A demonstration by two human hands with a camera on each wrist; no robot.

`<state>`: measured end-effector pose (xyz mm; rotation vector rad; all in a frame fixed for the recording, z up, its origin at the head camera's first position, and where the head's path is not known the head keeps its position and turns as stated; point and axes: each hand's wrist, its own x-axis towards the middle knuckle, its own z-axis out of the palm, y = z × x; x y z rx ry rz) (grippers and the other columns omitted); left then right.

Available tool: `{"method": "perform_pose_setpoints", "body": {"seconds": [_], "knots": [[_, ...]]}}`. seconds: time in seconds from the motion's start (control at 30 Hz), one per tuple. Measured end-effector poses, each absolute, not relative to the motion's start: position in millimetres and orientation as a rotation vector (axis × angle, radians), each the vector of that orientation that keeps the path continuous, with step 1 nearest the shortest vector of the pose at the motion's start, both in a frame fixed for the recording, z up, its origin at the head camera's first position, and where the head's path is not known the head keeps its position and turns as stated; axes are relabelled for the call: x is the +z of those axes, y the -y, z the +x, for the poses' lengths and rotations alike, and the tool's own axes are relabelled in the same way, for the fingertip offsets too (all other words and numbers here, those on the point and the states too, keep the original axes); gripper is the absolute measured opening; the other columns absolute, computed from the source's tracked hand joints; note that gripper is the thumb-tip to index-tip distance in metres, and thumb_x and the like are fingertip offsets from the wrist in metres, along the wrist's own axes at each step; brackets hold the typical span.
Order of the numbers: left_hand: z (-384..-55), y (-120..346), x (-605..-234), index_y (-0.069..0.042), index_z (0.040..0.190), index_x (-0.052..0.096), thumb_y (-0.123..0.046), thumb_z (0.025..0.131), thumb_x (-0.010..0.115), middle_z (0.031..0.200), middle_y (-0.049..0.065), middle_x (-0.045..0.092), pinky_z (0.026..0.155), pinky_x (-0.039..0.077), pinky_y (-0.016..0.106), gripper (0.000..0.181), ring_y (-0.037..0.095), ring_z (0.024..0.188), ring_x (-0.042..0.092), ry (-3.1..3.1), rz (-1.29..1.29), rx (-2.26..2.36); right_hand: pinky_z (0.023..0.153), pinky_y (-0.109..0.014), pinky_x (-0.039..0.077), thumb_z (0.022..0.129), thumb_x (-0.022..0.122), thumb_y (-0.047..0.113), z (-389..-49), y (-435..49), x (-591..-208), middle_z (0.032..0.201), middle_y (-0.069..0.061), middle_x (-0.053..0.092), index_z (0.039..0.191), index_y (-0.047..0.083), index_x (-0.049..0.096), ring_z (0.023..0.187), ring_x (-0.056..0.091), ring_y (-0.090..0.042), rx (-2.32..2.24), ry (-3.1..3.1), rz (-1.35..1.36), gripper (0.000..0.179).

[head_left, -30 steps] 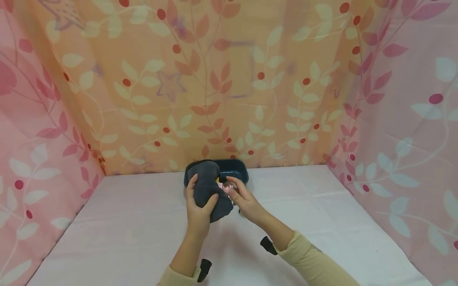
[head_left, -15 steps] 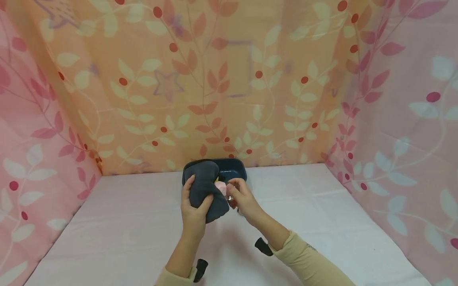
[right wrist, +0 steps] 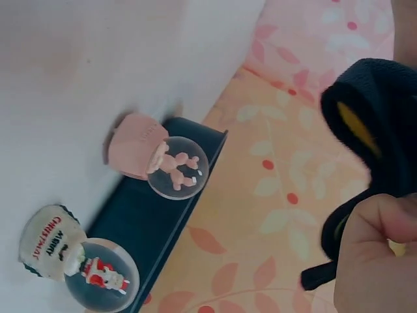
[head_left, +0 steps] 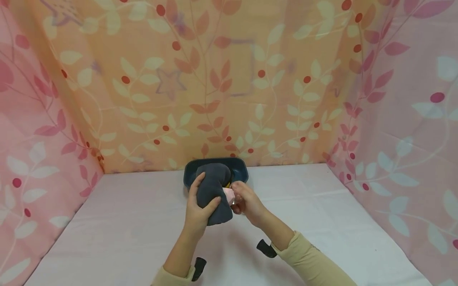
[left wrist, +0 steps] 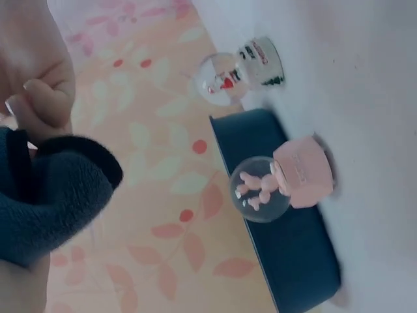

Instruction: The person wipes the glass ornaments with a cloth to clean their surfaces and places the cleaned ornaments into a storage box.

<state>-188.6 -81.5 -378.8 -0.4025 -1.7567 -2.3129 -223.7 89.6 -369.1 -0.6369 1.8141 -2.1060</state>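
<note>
My left hand (head_left: 198,212) grips a dark grey plush item (head_left: 214,188), thumb on its near face. Black edging and a yellow lining (right wrist: 355,124) show at its opening in the right wrist view; its exact kind is unclear. Fingers of my right hand (head_left: 250,204) are curled and pinch at the item's right edge, near a bit of yellow and a black band (right wrist: 319,276). In the left wrist view that same right hand (left wrist: 39,91) meets the black rim. Both hands are raised above the table, and the fingertips are partly hidden.
A dark blue tray (head_left: 239,165) stands at the back against the patterned cloth wall. In front of it stands a pink-based snow globe (left wrist: 303,172) with a balloon-dog figure. To its right is a white-based Christmas snow globe (right wrist: 55,241). White cloth covers the table (head_left: 322,206).
The plush item and my left hand have shifted slightly right and turned more upright. My right hand stays at the item's right edge, now a little lower, with its fingers more curled.
</note>
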Motion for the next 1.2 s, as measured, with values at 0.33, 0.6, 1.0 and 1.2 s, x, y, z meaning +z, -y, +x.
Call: {"method": "perform_pose_setpoints", "body": {"seconds": [0.33, 0.6, 1.0, 1.2], "knots": [[-189, 80, -380, -0.011, 0.142, 0.038, 0.008, 0.084, 0.059, 0.135, 0.014, 0.038, 0.08, 0.052, 0.028, 0.064, 0.026, 0.107, 0.049, 1.667, -0.313, -2.292, 0.053, -0.022, 0.036, 0.102, 0.031, 0.028, -228, -97, -376, 0.075, 0.005, 0.049, 0.088, 0.018, 0.052, 0.057, 0.038, -0.011, -2.107, -1.681, -0.668, 0.027], [-186, 81, -382, -0.014, 0.148, 0.025, 0.002, 0.088, 0.06, 0.142, 0.01, 0.027, 0.087, 0.051, 0.027, 0.071, 0.026, 0.116, 0.045, 1.583, -0.341, -2.389, 0.058, -0.023, 0.038, 0.1, 0.037, 0.029, -226, -99, -371, 0.092, -0.003, 0.051, 0.102, 0.014, 0.05, 0.066, 0.042, -0.014, -2.137, -1.758, -0.565, 0.02], [-185, 78, -392, -0.021, 0.138, 0.041, 0.01, 0.084, 0.057, 0.134, 0.014, 0.036, 0.08, 0.053, 0.028, 0.064, 0.025, 0.108, 0.049, 1.596, -0.318, -2.383, 0.054, -0.022, 0.036, 0.098, 0.036, 0.024, -225, -97, -376, 0.085, 0.002, 0.051, 0.098, 0.015, 0.05, 0.062, 0.04, -0.011, -2.134, -1.687, -0.643, 0.017], [-190, 88, -389, -0.016, 0.143, 0.034, 0.005, 0.086, 0.056, 0.137, 0.011, 0.032, 0.084, 0.051, 0.027, 0.065, 0.024, 0.112, 0.045, 1.565, -0.319, -2.382, 0.057, -0.024, 0.038, 0.1, 0.033, 0.026, -225, -100, -376, 0.09, 0.0, 0.052, 0.101, 0.016, 0.053, 0.064, 0.042, -0.012, -2.139, -1.633, -0.627, 0.022]]}}
